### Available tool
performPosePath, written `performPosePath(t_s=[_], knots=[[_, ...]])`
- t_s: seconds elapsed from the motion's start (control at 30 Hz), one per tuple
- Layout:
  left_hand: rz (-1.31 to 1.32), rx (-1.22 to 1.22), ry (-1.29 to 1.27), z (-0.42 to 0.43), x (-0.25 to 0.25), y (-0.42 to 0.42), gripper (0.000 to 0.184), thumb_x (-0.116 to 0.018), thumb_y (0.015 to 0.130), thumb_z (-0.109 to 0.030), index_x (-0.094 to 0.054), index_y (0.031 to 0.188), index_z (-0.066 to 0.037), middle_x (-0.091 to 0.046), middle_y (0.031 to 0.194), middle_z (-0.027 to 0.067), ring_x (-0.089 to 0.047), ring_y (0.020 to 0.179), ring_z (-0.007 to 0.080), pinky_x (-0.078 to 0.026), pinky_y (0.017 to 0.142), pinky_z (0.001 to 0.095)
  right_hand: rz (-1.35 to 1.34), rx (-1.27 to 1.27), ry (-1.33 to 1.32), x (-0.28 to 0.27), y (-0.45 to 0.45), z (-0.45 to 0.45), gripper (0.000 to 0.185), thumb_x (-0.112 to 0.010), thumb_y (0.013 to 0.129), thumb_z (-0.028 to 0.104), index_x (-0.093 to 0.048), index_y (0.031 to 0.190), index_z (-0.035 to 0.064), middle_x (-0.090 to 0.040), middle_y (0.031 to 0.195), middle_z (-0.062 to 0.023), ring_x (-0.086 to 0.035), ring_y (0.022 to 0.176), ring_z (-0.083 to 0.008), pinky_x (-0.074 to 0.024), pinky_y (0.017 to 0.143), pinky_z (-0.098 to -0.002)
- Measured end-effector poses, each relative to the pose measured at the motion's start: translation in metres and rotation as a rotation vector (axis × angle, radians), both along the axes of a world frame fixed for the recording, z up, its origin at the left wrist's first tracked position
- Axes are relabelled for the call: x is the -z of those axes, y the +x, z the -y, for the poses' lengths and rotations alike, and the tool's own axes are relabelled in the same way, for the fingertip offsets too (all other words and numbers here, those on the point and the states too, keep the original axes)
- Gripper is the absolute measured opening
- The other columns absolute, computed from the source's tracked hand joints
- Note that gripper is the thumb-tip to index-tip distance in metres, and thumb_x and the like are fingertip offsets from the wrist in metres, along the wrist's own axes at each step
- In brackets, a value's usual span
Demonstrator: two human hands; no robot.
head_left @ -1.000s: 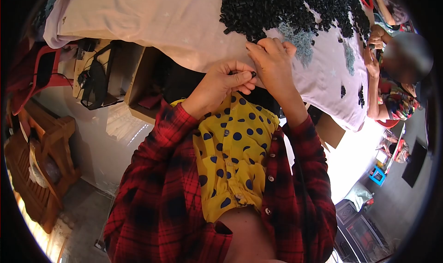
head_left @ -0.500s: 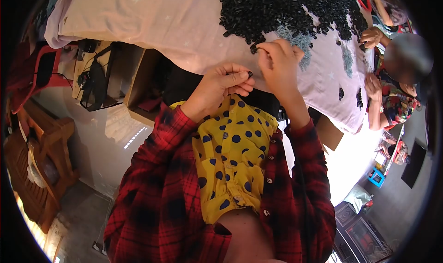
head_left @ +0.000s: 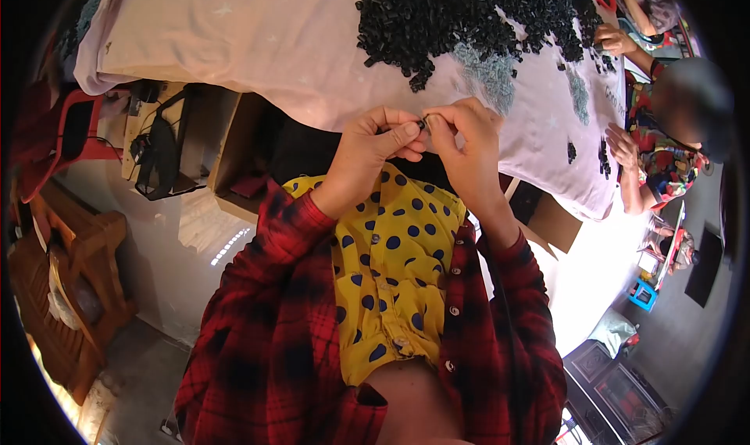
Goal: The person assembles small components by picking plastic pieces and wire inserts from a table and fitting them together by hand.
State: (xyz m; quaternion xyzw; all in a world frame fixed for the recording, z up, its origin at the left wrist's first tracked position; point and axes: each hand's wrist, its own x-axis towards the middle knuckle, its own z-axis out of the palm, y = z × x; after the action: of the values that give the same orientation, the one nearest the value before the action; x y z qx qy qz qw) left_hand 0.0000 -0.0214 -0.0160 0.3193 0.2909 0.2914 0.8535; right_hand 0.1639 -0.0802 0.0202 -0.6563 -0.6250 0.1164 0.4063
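Note:
My left hand [head_left: 383, 139] pinches a small black piece [head_left: 422, 123] between thumb and forefinger, just off the near edge of the cloth-covered table. Touching the same spot are the thumb and forefinger of my right hand [head_left: 466, 132], closed in a pinch; what lies between them is mostly hidden by the fingertips. Beyond my hands, a large heap of small black pieces [head_left: 406, 35] spreads over the pale pink cloth [head_left: 258, 39]. Beside the heap lies a pile of thin grey-blue bits [head_left: 486, 78], too small to make out.
Across the table at the right, a person's hands [head_left: 623, 146] rest near smaller clusters of black pieces [head_left: 603, 157]. Open cardboard boxes [head_left: 238, 152] stand below the table edge. A red chair [head_left: 78, 136] and a wooden bench [head_left: 74, 281] are at the left; a blue stool [head_left: 642, 295] is at the right.
My right hand has come back from the edge of the black heap, down to my left hand, and their fingertips now meet. My left hand stays nearly in place.

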Motion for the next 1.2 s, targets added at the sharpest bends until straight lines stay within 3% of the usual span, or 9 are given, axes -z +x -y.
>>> performPosePath(t_s=[0.4,0.5,0.73,0.83,0.9,1.0,1.1,1.2], knots=[[0.001,-0.004,-0.029,0.013,-0.012,-0.002,0.021,-0.066,0.100,-0.013,-0.063,0.112,0.005,-0.071,0.099,0.0121,-0.071,0.088,0.0170,-0.060,0.081,0.0290,0.117,-0.022,0.008,-0.012,-0.004,0.014,0.006,-0.071,0.088,0.007,-0.069,0.092,0.0113,-0.061,0.083,0.0003,-0.058,0.070,-0.0187,-0.0334,0.090,-0.0380],[0.010,0.007,-0.040,0.014,-0.013,-0.003,0.020,-0.066,0.100,-0.012,-0.063,0.112,0.005,-0.071,0.100,0.0125,-0.071,0.089,0.0173,-0.060,0.082,0.0290,0.020,-0.022,-0.009,-0.012,-0.007,0.019,0.004,-0.070,0.090,0.009,-0.069,0.093,0.0111,-0.062,0.083,0.0007,-0.058,0.069,-0.0181,-0.0335,0.089,-0.0375],[0.004,-0.002,-0.033,0.020,-0.017,-0.007,0.018,-0.064,0.101,-0.012,-0.065,0.110,0.003,-0.072,0.101,0.0104,-0.071,0.090,0.0158,-0.059,0.083,0.0279,0.122,-0.046,-0.046,-0.017,-0.006,0.026,0.003,-0.068,0.094,0.013,-0.069,0.096,0.0104,-0.065,0.081,-0.0008,-0.059,0.068,-0.0180,-0.0342,0.083,-0.0361],[0.006,0.006,-0.010,0.021,-0.018,-0.007,0.017,-0.065,0.101,-0.012,-0.067,0.110,0.002,-0.072,0.101,0.0091,-0.071,0.089,0.0148,-0.059,0.083,0.0274,0.070,-0.044,-0.033,-0.013,-0.007,0.027,0.003,-0.066,0.096,0.013,-0.069,0.096,0.0105,-0.065,0.081,-0.0005,-0.059,0.069,-0.0177,-0.0339,0.083,-0.0356],[0.009,-0.007,0.007,0.022,-0.018,-0.006,0.018,-0.065,0.101,-0.012,-0.067,0.110,0.002,-0.072,0.101,0.0095,-0.071,0.088,0.0151,-0.060,0.082,0.0279,-0.141,-0.033,-0.035,-0.007,-0.008,0.028,0.004,-0.065,0.097,0.012,-0.069,0.096,0.0103,-0.065,0.081,-0.0007,-0.058,0.068,-0.0174,-0.0337,0.083,-0.0350],[0.012,-0.017,0.023,0.023,-0.015,-0.006,0.018,-0.066,0.100,-0.012,-0.067,0.110,0.003,-0.072,0.101,0.0099,-0.071,0.088,0.0152,-0.060,0.082,0.0281,0.047,-0.040,-0.030,-0.012,-0.008,0.029,0.004,-0.066,0.097,0.012,-0.069,0.096,0.0094,-0.066,0.083,-0.0015,-0.059,0.070,-0.0169,-0.0351,0.083,-0.0342],[0.000,-0.009,0.033,0.023,-0.014,-0.007,0.018,-0.066,0.100,-0.012,-0.066,0.111,0.003,-0.072,0.101,0.0102,-0.071,0.089,0.0153,-0.060,0.082,0.0283,0.050,-0.038,-0.060,-0.009,-0.006,0.029,0.004,-0.067,0.096,0.013,-0.068,0.096,0.0091,-0.066,0.084,-0.0018,-0.060,0.070,-0.0171,-0.0354,0.083,-0.0338],[0.029,-0.018,0.034,0.024,-0.013,-0.006,0.018,-0.066,0.100,-0.012,-0.066,0.110,0.004,-0.072,0.101,0.0107,-0.071,0.090,0.0156,-0.060,0.083,0.0284,-0.146,-0.020,-0.141,0.001,-0.005,0.030,0.004,-0.068,0.095,0.014,-0.069,0.096,0.0096,-0.066,0.085,-0.0011,-0.059,0.070,-0.0168,-0.0348,0.084,-0.0347]])
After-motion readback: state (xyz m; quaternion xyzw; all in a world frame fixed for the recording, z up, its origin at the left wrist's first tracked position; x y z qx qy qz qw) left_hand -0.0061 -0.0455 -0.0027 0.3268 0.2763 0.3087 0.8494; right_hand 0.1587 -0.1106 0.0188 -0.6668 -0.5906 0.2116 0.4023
